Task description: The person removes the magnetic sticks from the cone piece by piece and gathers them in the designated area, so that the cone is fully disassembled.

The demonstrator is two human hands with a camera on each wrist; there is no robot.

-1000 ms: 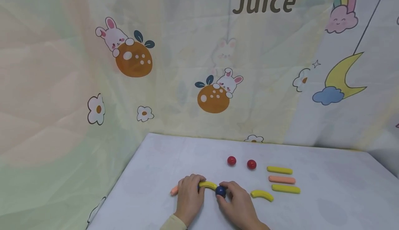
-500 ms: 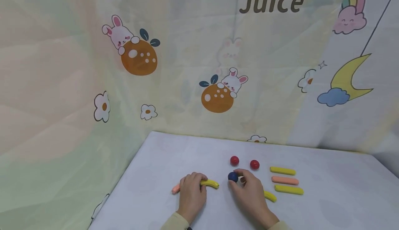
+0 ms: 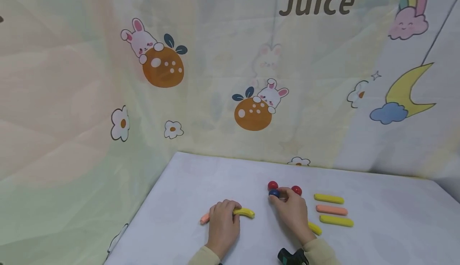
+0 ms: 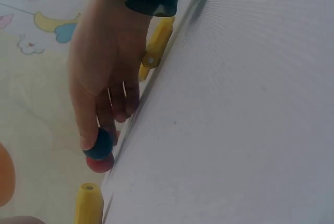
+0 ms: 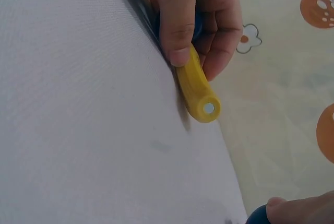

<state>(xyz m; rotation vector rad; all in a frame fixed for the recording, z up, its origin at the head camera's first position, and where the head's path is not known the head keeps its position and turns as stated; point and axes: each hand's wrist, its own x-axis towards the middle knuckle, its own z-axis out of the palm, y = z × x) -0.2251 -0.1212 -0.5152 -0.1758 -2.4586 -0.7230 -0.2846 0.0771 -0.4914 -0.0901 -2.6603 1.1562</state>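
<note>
In the head view my left hand (image 3: 223, 223) grips a short chain on the white table. A curved yellow rod (image 3: 246, 212) sticks out on its right and a pink rod (image 3: 205, 218) on its left. The right wrist view shows a second blue ball (image 5: 198, 26) under that thumb, at the yellow rod's inner end; the rod's free end bears a silvery disc. My right hand (image 3: 292, 213) pinches a blue ball (image 3: 274, 193) between thumb and fingers, just in front of a red ball (image 3: 272, 184). Whether the two balls touch, I cannot tell.
Another red ball (image 3: 296, 190) lies behind my right hand. To the right are a yellow rod (image 3: 328, 198), a pink rod (image 3: 332, 210) and another yellow rod (image 3: 336, 220). My right wrist partly hides another curved yellow rod (image 3: 315, 228). A printed curtain (image 3: 201, 97) hangs behind.
My right hand has taken the blue ball off the curved yellow rod's right end and carried it back and right to the red balls. My left hand stays on the chain.
</note>
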